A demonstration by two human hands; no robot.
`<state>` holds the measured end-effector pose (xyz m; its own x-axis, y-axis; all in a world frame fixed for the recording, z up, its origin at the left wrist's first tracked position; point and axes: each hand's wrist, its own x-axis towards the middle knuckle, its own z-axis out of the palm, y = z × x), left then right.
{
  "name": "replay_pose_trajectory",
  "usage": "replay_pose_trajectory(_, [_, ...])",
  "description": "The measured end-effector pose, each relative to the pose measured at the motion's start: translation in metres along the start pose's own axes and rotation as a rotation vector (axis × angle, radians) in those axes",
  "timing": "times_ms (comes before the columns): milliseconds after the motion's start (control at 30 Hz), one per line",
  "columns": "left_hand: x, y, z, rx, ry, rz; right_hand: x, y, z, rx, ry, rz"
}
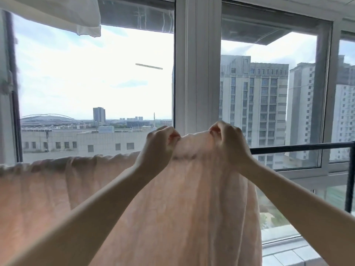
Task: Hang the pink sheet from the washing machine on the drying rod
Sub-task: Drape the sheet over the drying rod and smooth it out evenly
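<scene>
Pink fabric fills the near part of the scene: the pink sheet (172, 208) hangs in long folds, its upper edge gathered over the drying rod (299, 146) toward the left, where the cloth hides the bar. Both bare forearms reach up from the near corners. The left hand (159, 143) pinches the sheet's top edge with curled fingers, and the right hand (228, 139) grips the same edge just beside it, so a short span of cloth is lifted between them, above the line of the rod. To the right the dark rod shows bare, running to a dark upright post (349, 181) at the far right. Beyond stands a white window frame (197, 73), with tall buildings (253, 104) outside. At top left a white cloth (76, 14) hangs overhead
</scene>
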<state>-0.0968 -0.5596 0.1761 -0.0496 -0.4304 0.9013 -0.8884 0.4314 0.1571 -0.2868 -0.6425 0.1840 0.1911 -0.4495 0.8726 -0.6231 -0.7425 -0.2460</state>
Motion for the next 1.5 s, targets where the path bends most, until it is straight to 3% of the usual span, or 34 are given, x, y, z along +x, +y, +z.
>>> replay_pose_trajectory(233, [-0.009,0.017,0.030,0.195,-0.237,0.014,-0.014,0.045,-0.012,0.013,-0.137,-0.139])
replay_pose_trajectory(400, [0.002,0.038,0.056,0.171,-0.242,0.031,-0.006,0.071,-0.028,0.037,-0.122,-0.145])
replay_pose_trajectory(533, [0.009,0.040,0.067,0.214,-0.279,-0.046,-0.009,0.108,-0.035,0.087,-0.100,-0.027])
replay_pose_trajectory(667, [0.012,0.040,0.071,0.235,-0.197,-0.130,-0.018,0.135,-0.032,0.200,-0.122,0.127])
replay_pose_trajectory(867, [0.016,0.049,0.068,0.245,-0.161,-0.269,-0.023,0.138,-0.036,0.337,-0.239,0.150])
replay_pose_trajectory(1133, [0.013,0.060,0.063,0.223,-0.222,-0.228,-0.019,0.101,-0.045,0.486,-0.504,0.316])
replay_pose_trajectory(1500, [0.008,0.065,0.057,0.188,-0.232,-0.252,0.024,0.079,-0.049,0.460,-0.330,0.293])
